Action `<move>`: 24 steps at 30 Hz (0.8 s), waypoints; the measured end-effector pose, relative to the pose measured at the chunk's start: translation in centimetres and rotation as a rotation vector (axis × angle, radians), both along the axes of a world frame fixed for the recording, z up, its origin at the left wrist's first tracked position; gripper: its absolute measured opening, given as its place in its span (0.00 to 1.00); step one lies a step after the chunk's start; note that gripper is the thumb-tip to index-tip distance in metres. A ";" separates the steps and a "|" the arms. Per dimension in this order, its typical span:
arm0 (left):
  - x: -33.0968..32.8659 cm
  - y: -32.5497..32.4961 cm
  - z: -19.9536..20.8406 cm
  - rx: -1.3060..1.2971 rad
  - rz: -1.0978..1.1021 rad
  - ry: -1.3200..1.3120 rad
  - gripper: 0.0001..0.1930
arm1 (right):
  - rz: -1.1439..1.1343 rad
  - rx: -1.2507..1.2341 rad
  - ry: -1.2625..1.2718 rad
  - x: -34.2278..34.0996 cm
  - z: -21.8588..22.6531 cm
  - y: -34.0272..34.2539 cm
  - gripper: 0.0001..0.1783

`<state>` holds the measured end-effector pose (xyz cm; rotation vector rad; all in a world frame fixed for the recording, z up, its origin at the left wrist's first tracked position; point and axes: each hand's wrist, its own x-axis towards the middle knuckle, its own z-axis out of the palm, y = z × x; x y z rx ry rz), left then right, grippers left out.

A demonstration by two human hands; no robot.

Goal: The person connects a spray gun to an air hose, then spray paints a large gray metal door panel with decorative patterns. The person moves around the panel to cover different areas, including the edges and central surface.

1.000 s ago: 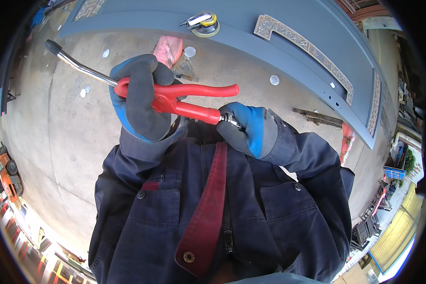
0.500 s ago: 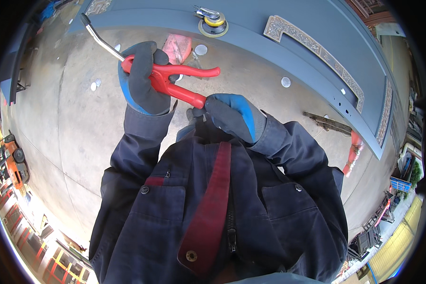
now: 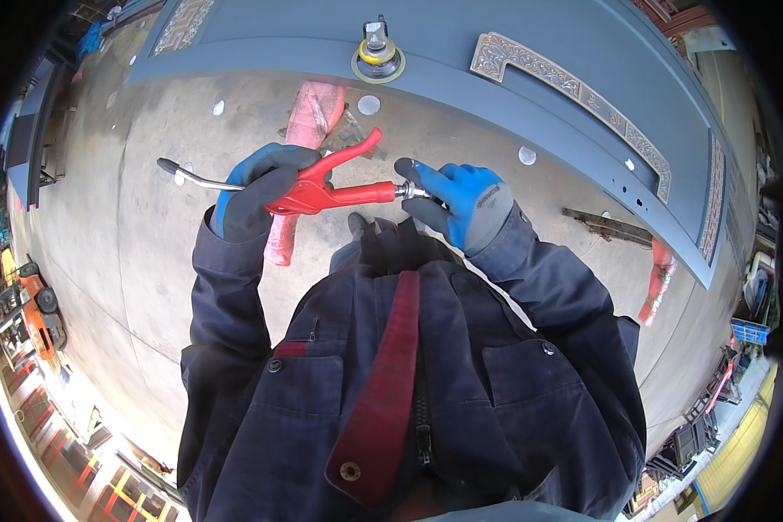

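A red air blow gun [image 3: 348, 195] lies almost level in front of my chest, its bent metal nozzle with a dark tip pointing left. My gloved left hand [image 3: 265, 184] is closed round the body near the nozzle; the lever stands up, away from the handle. At the handle's right end a metal coupling [image 3: 407, 190] shows. My gloved right hand [image 3: 468, 204] has this coupling between thumb and fingers, partly hiding it. No hose can be made out beyond that hand.
A large blue-grey panel [image 3: 278, 54] with carved trim spans the far side, a round sander [image 3: 378, 59] resting near its edge. Pink-wrapped supports [image 3: 315, 109] stand below it. White discs [image 3: 526, 156] lie on the concrete floor. An orange vehicle [image 3: 36, 304] is at far left.
The blow gun has come down and turned closer to level. My right hand has shifted from covering the handle's end to the coupling, which now shows, and its fingers have loosened.
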<state>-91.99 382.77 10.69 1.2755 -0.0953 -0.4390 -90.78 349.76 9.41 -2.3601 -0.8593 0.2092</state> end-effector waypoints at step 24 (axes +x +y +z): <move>-5.0 -4.2 3.3 0.049 0.226 -0.132 0.16 | 0.224 0.223 0.470 -2.1 4.0 -2.9 0.16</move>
